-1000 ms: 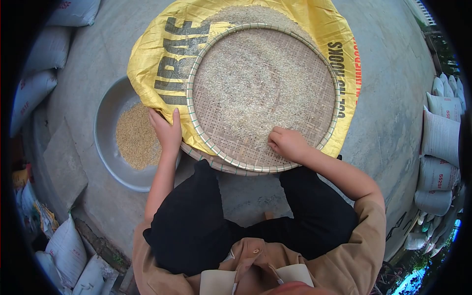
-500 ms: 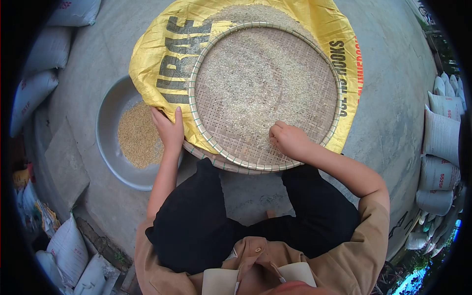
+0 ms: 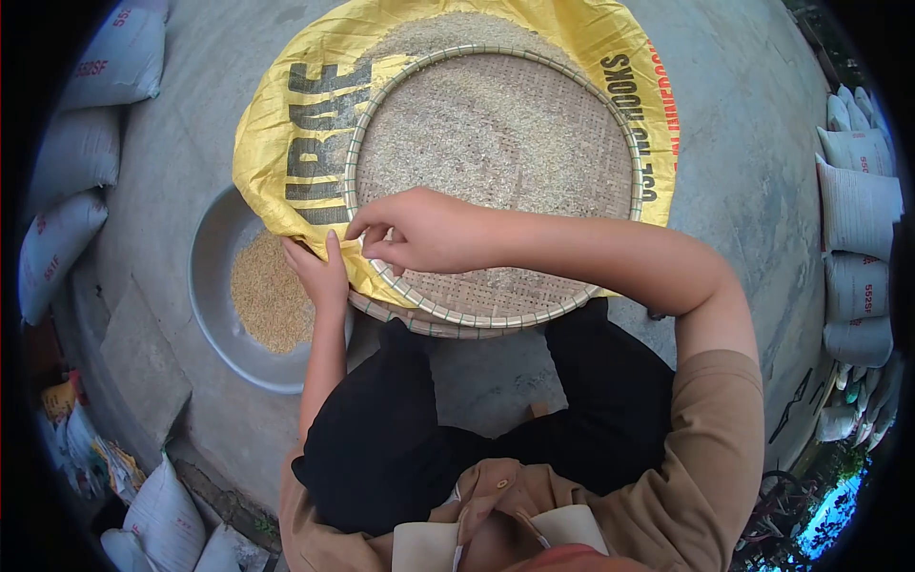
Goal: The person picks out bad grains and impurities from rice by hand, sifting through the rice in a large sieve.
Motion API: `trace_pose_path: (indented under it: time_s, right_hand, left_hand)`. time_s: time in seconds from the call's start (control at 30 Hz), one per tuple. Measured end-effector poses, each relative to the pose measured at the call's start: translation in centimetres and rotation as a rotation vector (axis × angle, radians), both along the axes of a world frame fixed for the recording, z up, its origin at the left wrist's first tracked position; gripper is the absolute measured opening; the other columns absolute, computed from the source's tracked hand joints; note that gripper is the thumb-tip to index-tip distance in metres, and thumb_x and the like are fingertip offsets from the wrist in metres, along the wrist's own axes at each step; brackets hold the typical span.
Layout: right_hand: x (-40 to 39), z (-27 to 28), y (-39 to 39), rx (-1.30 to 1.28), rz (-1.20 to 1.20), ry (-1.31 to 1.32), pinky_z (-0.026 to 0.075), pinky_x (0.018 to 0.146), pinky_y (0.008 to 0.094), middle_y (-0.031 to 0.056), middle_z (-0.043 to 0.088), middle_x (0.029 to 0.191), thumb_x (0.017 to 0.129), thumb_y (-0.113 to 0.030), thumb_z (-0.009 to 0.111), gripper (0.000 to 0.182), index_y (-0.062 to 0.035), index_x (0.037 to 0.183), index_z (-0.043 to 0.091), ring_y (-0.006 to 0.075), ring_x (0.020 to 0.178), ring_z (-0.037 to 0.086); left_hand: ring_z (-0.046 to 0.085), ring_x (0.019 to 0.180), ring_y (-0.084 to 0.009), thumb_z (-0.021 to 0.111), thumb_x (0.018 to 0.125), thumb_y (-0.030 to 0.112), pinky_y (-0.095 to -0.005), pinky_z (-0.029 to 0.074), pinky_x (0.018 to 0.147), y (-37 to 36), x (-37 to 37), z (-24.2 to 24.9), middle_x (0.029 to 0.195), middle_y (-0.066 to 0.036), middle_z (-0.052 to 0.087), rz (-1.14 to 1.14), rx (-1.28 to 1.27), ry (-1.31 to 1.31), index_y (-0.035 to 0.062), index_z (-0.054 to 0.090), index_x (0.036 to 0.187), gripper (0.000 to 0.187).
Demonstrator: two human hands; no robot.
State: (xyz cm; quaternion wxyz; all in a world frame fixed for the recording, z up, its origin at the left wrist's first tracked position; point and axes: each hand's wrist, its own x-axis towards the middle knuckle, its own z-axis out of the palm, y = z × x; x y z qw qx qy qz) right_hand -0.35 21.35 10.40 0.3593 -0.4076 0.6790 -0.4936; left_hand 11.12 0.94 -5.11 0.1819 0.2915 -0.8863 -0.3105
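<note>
Step judged: handling grain (image 3: 457,143), in tray (image 3: 477,297) at far centre. Right hand (image 3: 419,229) over tray's left rim — fingers curled, contents unverifiable; left hand (image 3: 324,281) touching sack (image 3: 272,143) — grip unclear. Leftward travel calls for clearing it.

Grey concrete floor (image 3: 743,124) spreads out all round here, worn and stained, with a slab (image 3: 143,367) over on the left. White sacks (image 3: 114,62) with red print lie down that side, and another pile (image 3: 858,205) of them stands on the right. Past that pile, at the lower right, I see greenery (image 3: 843,463) and a bright blue patch (image 3: 831,507), in soft daylight
</note>
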Motion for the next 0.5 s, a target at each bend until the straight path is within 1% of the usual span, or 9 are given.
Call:
trace_pose_path:
  time_s: [0.07, 0.1, 0.13, 0.2, 0.23, 0.3, 0.43, 0.5]
  right_hand:
    - [-1.0, -3.9, 4.8, 0.235, -0.050, 0.107, 0.050, 0.065, 0.0295, 0.0089, 0.066, 0.085, 0.085, -0.015, 0.061, 0.021, -0.0047, 0.103, 0.062, 0.0157, 0.070, 0.062]
    - [-1.0, -5.0, 7.5, 0.301, -0.045, 0.107, 0.051, 0.071, 0.0348, 0.0112, 0.066, 0.085, 0.080, -0.014, 0.061, 0.016, -0.0052, 0.093, 0.063, 0.0258, 0.080, 0.065]
    - [-0.8, -5.3, 9.7, 0.423, 0.040, 0.129, 0.050, 0.068, 0.0353, 0.0099, 0.066, 0.081, 0.080, -0.013, 0.061, 0.013, -0.0058, 0.090, 0.063, 0.0250, 0.077, 0.064]
    - [0.6, -8.0, 13.3, 0.494, 0.064, 0.187, 0.049, 0.067, 0.0360, 0.0081, 0.064, 0.079, 0.078, -0.012, 0.062, 0.012, -0.0065, 0.089, 0.063, 0.0245, 0.076, 0.063]
    - [1.4, -9.2, 14.5, 0.492, 0.068, 0.182, 0.049, 0.067, 0.0360, 0.0081, 0.064, 0.079, 0.078, -0.012, 0.062, 0.012, -0.0065, 0.089, 0.063, 0.0245, 0.076, 0.063]
    - [2.6, -10.9, 16.0, 0.478, 0.039, 0.306, 0.049, 0.067, 0.0366, 0.0072, 0.063, 0.081, 0.076, -0.013, 0.064, 0.012, -0.0072, 0.087, 0.063, 0.0247, 0.078, 0.063]
    - [3.4, -10.3, 15.4, 0.482, 0.008, 0.217, 0.049, 0.068, 0.0382, 0.0066, 0.062, 0.083, 0.076, -0.015, 0.064, 0.014, -0.0085, 0.088, 0.062, 0.0259, 0.080, 0.062]
    - [3.5, -10.4, 15.1, 0.475, -0.021, 0.321, 0.049, 0.068, 0.0383, 0.0065, 0.061, 0.085, 0.077, -0.017, 0.063, 0.014, -0.0095, 0.089, 0.061, 0.0264, 0.081, 0.061]
  left_hand:
    - [0.022, 0.131, -0.0423, 0.060, 0.084, 0.029, -0.0456, 0.020, 0.108, 0.1, -0.1, 0.0, 0.140, -0.030, 0.022, 0.021, 0.019, 0.013, -0.0092, 0.014, 0.138, 0.081]
    - [0.021, 0.131, -0.0423, 0.060, 0.084, 0.028, -0.0455, 0.019, 0.109, 0.1, -0.1, 0.2, 0.140, -0.030, 0.021, 0.010, 0.011, 0.016, -0.0095, 0.014, 0.138, 0.081]
    - [0.020, 0.132, -0.0423, 0.061, 0.084, 0.028, -0.0455, 0.018, 0.109, 0.1, 0.0, 0.4, 0.140, -0.030, 0.021, -0.001, 0.000, 0.016, -0.0098, 0.013, 0.138, 0.081]
    - [0.020, 0.132, -0.0423, 0.061, 0.084, 0.027, -0.0453, 0.018, 0.109, 0.2, -0.1, 0.4, 0.140, -0.030, 0.021, 0.014, 0.008, 0.012, -0.0099, 0.013, 0.138, 0.081]
    - [0.020, 0.132, -0.0422, 0.061, 0.084, 0.027, -0.0451, 0.018, 0.109, 0.2, -0.1, 0.4, 0.140, -0.030, 0.021, 0.014, 0.012, 0.009, -0.0099, 0.013, 0.138, 0.081]
    - [0.021, 0.132, -0.0421, 0.061, 0.084, 0.027, -0.0448, 0.019, 0.109, 0.1, 0.0, 0.1, 0.140, -0.030, 0.021, 0.011, 0.011, 0.006, -0.0098, 0.013, 0.138, 0.081]
    - [0.023, 0.131, -0.0419, 0.061, 0.084, 0.027, -0.0440, 0.020, 0.108, 0.2, -0.1, 0.3, 0.140, -0.030, 0.020, 0.017, 0.025, 0.009, -0.0094, 0.013, 0.138, 0.081]
    - [0.023, 0.130, -0.0418, 0.061, 0.084, 0.027, -0.0439, 0.021, 0.108, 0.3, -0.1, 0.5, 0.140, -0.029, 0.021, 0.012, 0.027, 0.009, -0.0094, 0.013, 0.138, 0.081]
